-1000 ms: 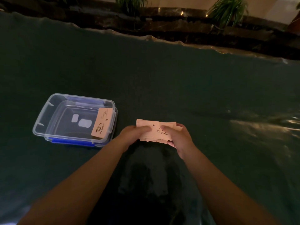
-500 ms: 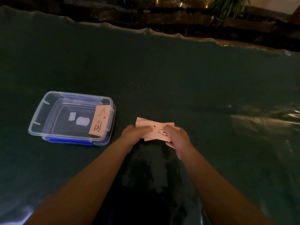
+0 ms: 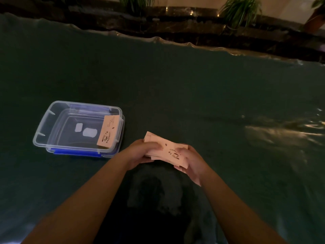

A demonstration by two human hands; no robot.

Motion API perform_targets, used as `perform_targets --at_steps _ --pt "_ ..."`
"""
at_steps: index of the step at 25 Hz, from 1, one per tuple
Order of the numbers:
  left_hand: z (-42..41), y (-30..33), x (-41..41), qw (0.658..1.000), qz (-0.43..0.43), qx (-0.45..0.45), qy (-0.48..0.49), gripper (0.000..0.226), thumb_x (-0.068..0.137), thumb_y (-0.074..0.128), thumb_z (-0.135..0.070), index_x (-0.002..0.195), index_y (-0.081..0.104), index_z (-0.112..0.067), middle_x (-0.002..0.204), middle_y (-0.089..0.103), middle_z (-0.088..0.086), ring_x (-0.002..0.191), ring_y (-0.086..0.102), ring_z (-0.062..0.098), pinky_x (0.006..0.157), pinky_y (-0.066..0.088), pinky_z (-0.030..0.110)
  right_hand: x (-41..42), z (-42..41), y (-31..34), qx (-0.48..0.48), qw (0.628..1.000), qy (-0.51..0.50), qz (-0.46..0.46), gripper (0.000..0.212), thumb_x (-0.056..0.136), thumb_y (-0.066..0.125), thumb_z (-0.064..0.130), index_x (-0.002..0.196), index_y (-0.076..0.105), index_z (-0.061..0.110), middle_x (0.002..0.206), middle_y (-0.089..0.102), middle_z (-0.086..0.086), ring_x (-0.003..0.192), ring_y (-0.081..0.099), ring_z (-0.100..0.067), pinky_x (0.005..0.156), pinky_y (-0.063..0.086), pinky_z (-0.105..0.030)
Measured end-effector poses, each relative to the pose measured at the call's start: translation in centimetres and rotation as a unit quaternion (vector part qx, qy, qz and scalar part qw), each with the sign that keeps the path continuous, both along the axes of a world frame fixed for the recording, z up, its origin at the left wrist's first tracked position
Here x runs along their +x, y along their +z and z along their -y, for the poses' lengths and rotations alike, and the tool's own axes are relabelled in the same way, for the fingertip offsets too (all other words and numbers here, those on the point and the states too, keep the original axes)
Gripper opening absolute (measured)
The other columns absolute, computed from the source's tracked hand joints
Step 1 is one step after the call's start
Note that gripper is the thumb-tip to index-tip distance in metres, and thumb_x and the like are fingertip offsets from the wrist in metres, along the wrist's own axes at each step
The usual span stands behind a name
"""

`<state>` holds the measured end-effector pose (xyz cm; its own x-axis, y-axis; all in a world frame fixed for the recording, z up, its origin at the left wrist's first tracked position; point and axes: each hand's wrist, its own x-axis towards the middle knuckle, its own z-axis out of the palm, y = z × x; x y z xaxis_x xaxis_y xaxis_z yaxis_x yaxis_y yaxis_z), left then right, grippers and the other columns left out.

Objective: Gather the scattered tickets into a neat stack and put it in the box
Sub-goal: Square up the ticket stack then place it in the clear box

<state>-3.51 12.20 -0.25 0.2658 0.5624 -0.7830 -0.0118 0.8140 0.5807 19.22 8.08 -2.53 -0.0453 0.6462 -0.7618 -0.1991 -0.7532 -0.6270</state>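
Note:
A loose stack of pale pink tickets (image 3: 169, 150) printed with a coffee cup is held between both hands just above the dark green table cover. My left hand (image 3: 142, 152) grips its left end, my right hand (image 3: 190, 162) grips its right end. The ticket edges are uneven, with corners sticking out at the upper left. A clear plastic box (image 3: 52, 124) with blue clips stands to the left of the hands. One ticket (image 3: 108, 132) leans against the box's inner right wall.
The dark green cover (image 3: 193, 88) spreads wide in front and to the right, with shiny wrinkles at the right side. Beyond the table's far edge runs a dark ledge (image 3: 175, 25) with potted plants (image 3: 239, 11).
The hands have kept hold of the tickets and shifted them slightly; the stack looks a little more gathered. The box and its ticket have not moved.

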Motion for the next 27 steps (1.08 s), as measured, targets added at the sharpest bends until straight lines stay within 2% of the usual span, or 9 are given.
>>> perform_targets --at_steps 5,8,11,13,15,19,21,25,27 --pt "0.8 1.3 -0.6 0.994 0.047 0.057 0.077 0.072 0.079 0.085 -0.008 0.140 0.047 -0.012 0.118 0.075 0.014 0.098 0.078 0.025 0.075 0.065 0.041 -0.3 1.2 2.6 0.036 0.994 0.096 -0.030 0.077 0.070 0.086 0.030 0.140 0.057 0.022 0.127 0.078 -0.010 0.117 0.073 -0.031 0.085 0.061 -0.041" --pt "2.6 1.5 0.2 0.986 0.060 0.079 0.136 0.069 0.076 0.087 -0.016 0.136 0.054 -0.009 0.113 0.079 0.012 0.097 0.078 0.025 0.076 0.062 0.042 -1.3 2.1 3.6 0.046 0.987 0.146 -0.042 0.082 0.069 0.086 0.029 0.144 0.055 0.018 0.130 0.078 -0.008 0.122 0.071 -0.030 0.100 0.059 -0.049" --pt "4.7 1.8 0.6 0.994 0.069 0.079 0.042 0.051 0.082 0.084 -0.031 0.127 0.065 -0.014 0.107 0.081 0.007 0.097 0.078 0.023 0.074 0.062 0.038 -2.8 3.5 4.0 0.052 0.981 0.184 -0.044 0.083 0.068 0.085 0.023 0.145 0.053 0.020 0.134 0.076 -0.008 0.126 0.070 -0.029 0.110 0.053 -0.053" --pt "5.5 2.0 0.0 0.992 0.053 0.095 -0.060 0.062 0.074 0.089 -0.034 0.129 0.063 -0.023 0.110 0.080 0.000 0.101 0.077 0.020 0.073 0.062 0.036 -3.4 4.3 4.0 0.067 0.978 0.197 -0.025 0.077 0.069 0.082 0.011 0.141 0.056 0.025 0.132 0.077 -0.004 0.125 0.070 -0.025 0.111 0.053 -0.051" --pt "5.6 2.3 -0.9 0.984 0.010 0.119 -0.131 0.082 0.064 0.096 -0.030 0.135 0.056 -0.030 0.118 0.077 -0.004 0.111 0.071 0.019 0.086 0.059 0.042 -3.9 4.9 4.1 0.090 0.973 0.210 0.020 0.079 0.067 0.078 0.002 0.137 0.058 0.031 0.132 0.077 0.001 0.126 0.069 -0.022 0.110 0.054 -0.048" --pt "5.4 3.3 -2.1 0.969 -0.029 0.177 -0.172 0.095 0.058 0.096 -0.016 0.137 0.049 -0.037 0.131 0.068 -0.004 0.124 0.060 0.019 0.105 0.051 0.053 -4.8 5.1 3.6 0.153 0.955 0.233 0.101 0.091 0.061 0.083 -0.001 0.139 0.052 0.035 0.131 0.074 0.008 0.126 0.068 -0.015 0.089 0.059 -0.028" --pt "5.7 3.4 -2.8 0.956 -0.031 0.226 -0.184 0.097 0.059 0.095 -0.013 0.140 0.046 -0.038 0.134 0.065 -0.006 0.126 0.060 0.016 0.105 0.051 0.049 -5.4 5.1 3.1 0.195 0.951 0.216 0.107 0.095 0.057 0.084 -0.004 0.133 0.048 0.041 0.125 0.075 0.011 0.120 0.071 -0.009 0.081 0.062 -0.025" --pt "6.9 2.9 -3.5 0.923 -0.072 0.325 -0.192 0.099 0.066 0.095 -0.020 0.144 0.037 -0.039 0.133 0.062 -0.015 0.120 0.061 -0.002 0.092 0.052 0.019 -6.5 5.0 2.9 0.263 0.930 0.202 0.156 0.097 0.056 0.097 0.018 0.136 0.047 0.039 0.125 0.075 0.015 0.120 0.072 -0.010 0.097 0.060 -0.032" --pt "7.4 2.3 -3.8 0.912 -0.087 0.359 -0.180 0.096 0.066 0.093 -0.019 0.143 0.037 -0.037 0.131 0.062 -0.015 0.119 0.061 -0.004 0.091 0.050 0.016 -7.2 5.1 2.6 0.283 0.920 0.199 0.186 0.092 0.061 0.096 0.024 0.138 0.047 0.037 0.125 0.073 0.013 0.117 0.072 -0.008 0.100 0.058 -0.032"
